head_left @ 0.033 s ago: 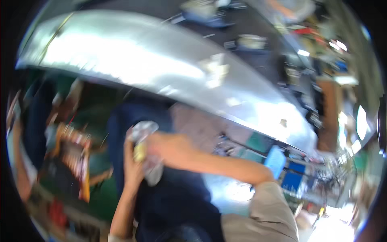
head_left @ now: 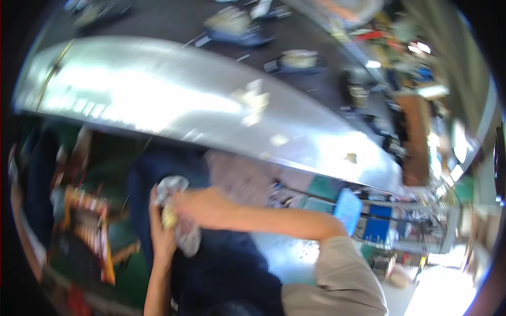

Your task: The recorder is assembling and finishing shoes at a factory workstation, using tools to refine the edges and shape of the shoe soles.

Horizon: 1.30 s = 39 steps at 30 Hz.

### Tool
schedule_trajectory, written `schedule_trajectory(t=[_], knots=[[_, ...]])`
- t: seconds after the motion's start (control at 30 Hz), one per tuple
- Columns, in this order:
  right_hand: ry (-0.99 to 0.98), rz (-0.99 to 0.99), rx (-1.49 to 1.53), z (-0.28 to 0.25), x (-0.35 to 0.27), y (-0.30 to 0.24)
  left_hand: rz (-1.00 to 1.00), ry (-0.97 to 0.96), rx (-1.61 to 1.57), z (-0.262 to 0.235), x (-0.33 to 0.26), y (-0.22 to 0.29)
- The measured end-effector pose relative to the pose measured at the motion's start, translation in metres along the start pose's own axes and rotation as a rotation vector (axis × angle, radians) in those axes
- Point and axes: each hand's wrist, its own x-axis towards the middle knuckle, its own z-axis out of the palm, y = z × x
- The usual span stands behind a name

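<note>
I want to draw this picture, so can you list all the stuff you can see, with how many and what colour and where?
metal sheet: one, shiny silver, long and curved, across the upper half
dark floor: one, blackish, beyond the sheet at the top
blurred tools: several, dark and pale, lying on that floor; kind too blurred to tell
brown wooden piece: one, upright, at the right
blue boxes: about two, right of centre, below the sheet
orange frame: one, orange, lower left
crumpled wrapper: one, silvery grey, between both hands, with something yellowish inside
dark trousers: one pair, navy, under the hands
left hand: one, under the wrapper, holding it
right hand: one, on the wrapper from the right, grey sleeve at the shoulder
</note>
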Motion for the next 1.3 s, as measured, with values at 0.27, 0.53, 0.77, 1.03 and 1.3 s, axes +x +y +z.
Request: schedule_trajectory(t=[0.27, 0.53, 0.77, 1.03, 1.3], knots=[[0.299, -0.042, 0.128, 0.009, -0.005, 0.022, 0.264, -0.048, 0.417, 0.002, -0.005, -0.026], [0.338, 0.115, 0.261, -0.024, 0.0, 0.021, -0.305, -0.192, -0.016, -0.042, 0.015, 0.056], [0.014, -0.025, 0.487, 0.005, -0.001, 0.035, 0.168, -0.535, 0.876, -0.041, -0.04, 0.092], [0.037, -0.011, 0.325, 0.017, -0.008, 0.039, -0.15, 0.017, 0.252, -0.107, -0.112, 0.041], [0.026, 0.201, 0.464, 0.019, -0.012, 0.012, 0.333, 0.391, 0.249, -0.153, -0.006, -0.061]])
